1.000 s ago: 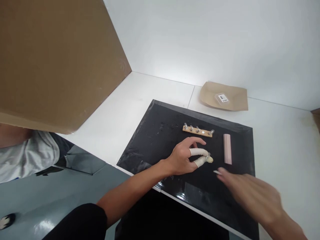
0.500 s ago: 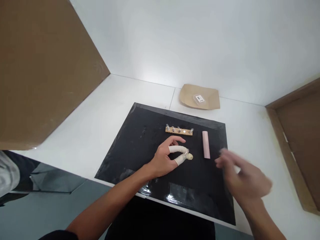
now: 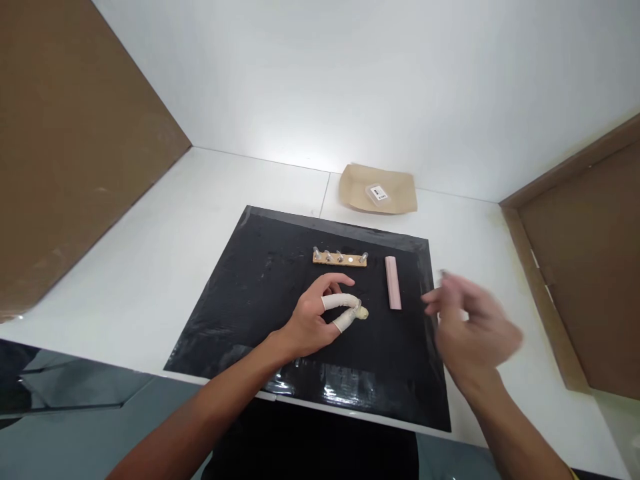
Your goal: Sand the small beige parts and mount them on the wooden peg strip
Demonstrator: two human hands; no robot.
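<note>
My left hand (image 3: pixel 320 313) rests low over the black mat (image 3: pixel 280 260), with white covers on its thumb and index finger. Those two fingertips pinch a small clear piece (image 3: pixel 357 305), beside a pale yellowish lump (image 3: pixel 363 313). Over the mat's right edge is my right hand (image 3: pixel 467 320), blurred, its fingertips pressed together on a tiny dark thing (image 3: pixel 443 272) that I cannot make out. A wooden strip (image 3: pixel 345 259) bearing several small clear pieces lies beyond my left hand. Between the hands lies a pink bar (image 3: pixel 393 283).
Behind the mat, a brown paper tray (image 3: pixel 410 200) holds a small clear box (image 3: pixel 377 194) with a white label. A large brown panel (image 3: pixel 75 133) stands at the left, and a brown frame (image 3: pixel 545 300) at the right. A white wall rises at the back.
The whole view has shifted, so the mat and the things on it appear further left. My right hand has turned a little, with its fingertips higher. My left hand keeps its pinch.
</note>
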